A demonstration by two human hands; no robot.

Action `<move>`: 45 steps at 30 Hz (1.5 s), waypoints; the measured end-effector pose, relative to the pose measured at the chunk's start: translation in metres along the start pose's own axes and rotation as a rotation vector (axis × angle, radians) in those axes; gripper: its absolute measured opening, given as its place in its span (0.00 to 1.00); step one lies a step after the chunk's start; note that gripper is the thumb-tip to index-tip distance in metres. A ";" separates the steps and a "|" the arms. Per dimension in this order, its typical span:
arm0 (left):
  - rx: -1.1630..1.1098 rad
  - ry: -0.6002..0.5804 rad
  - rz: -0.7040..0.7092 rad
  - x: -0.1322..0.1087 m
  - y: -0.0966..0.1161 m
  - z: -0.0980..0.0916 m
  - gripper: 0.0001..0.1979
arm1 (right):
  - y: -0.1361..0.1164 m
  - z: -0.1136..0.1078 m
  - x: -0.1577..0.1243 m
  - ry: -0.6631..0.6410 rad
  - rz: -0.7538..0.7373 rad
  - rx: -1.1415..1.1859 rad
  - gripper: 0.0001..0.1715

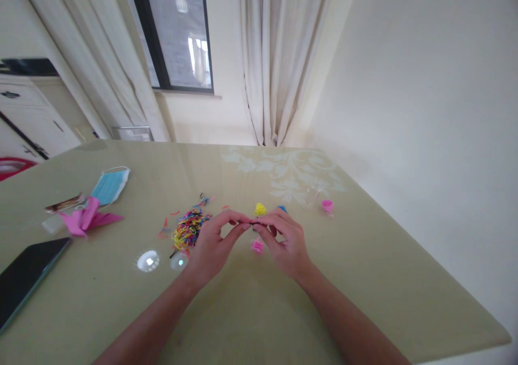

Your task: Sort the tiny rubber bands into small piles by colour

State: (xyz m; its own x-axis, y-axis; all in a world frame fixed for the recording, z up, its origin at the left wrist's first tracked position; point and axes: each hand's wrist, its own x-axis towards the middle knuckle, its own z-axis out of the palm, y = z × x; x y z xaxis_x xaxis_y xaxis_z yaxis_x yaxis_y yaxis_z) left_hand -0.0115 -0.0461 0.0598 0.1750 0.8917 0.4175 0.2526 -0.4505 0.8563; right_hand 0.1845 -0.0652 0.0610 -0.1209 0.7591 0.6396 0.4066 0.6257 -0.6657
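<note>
My left hand [215,241] and my right hand [288,242] meet fingertip to fingertip over the table. Between them both pinch a small dark rubber band [253,223], mostly covered by the fingers. A heap of multicoloured rubber bands [186,229] lies just left of my left hand, with several loose ones around it. Beyond my fingertips sits a small yellow bunch of bands [260,209], and a blue bunch [282,208] is partly hidden behind my right hand. A pink bunch [258,246] rests below the fingertips.
Farther right stand a pink cup-like piece [327,207] and a clear container [312,196]. On the left lie a blue face mask [108,186], a pink folded paper [89,219] and a dark phone or tablet [28,273]. A white wall [437,111] borders the table's right edge.
</note>
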 end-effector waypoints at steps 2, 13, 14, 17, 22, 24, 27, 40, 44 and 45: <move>-0.005 -0.004 -0.004 0.000 0.001 0.000 0.07 | -0.001 -0.002 0.001 0.010 0.003 0.014 0.07; -0.034 -0.007 -0.034 0.002 0.009 -0.002 0.08 | -0.005 -0.007 0.003 -0.007 0.037 0.024 0.09; -0.034 -0.009 -0.037 0.002 0.009 -0.002 0.09 | -0.005 -0.007 0.003 -0.015 0.049 0.024 0.09; -0.031 -0.020 -0.044 0.000 0.009 -0.002 0.10 | -0.005 -0.008 0.003 -0.039 0.076 0.028 0.12; -0.031 -0.045 -0.039 -0.002 0.012 -0.001 0.12 | -0.008 -0.009 0.002 -0.052 0.066 0.066 0.13; -0.019 -0.052 -0.031 0.000 0.011 -0.003 0.14 | -0.009 -0.009 0.002 -0.047 0.071 0.073 0.14; 0.097 -0.028 -0.030 0.005 0.000 -0.007 0.16 | -0.007 -0.011 0.004 0.010 0.111 0.071 0.14; 1.019 -0.207 -0.033 0.012 -0.061 -0.012 0.18 | 0.044 -0.013 0.008 -0.164 0.223 -0.275 0.07; 0.997 -0.216 -0.042 0.018 -0.059 -0.014 0.16 | 0.055 -0.005 0.003 -0.274 0.228 -0.465 0.10; 0.988 -0.200 -0.053 0.019 -0.059 -0.015 0.16 | 0.056 -0.003 0.002 -0.289 0.219 -0.496 0.10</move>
State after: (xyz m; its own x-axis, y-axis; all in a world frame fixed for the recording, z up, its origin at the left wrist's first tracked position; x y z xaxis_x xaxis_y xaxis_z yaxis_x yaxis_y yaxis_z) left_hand -0.0369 -0.0022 0.0216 0.2740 0.9287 0.2499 0.9241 -0.3262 0.1992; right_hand 0.2103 -0.0288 0.0263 -0.1995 0.9221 0.3314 0.8141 0.3442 -0.4676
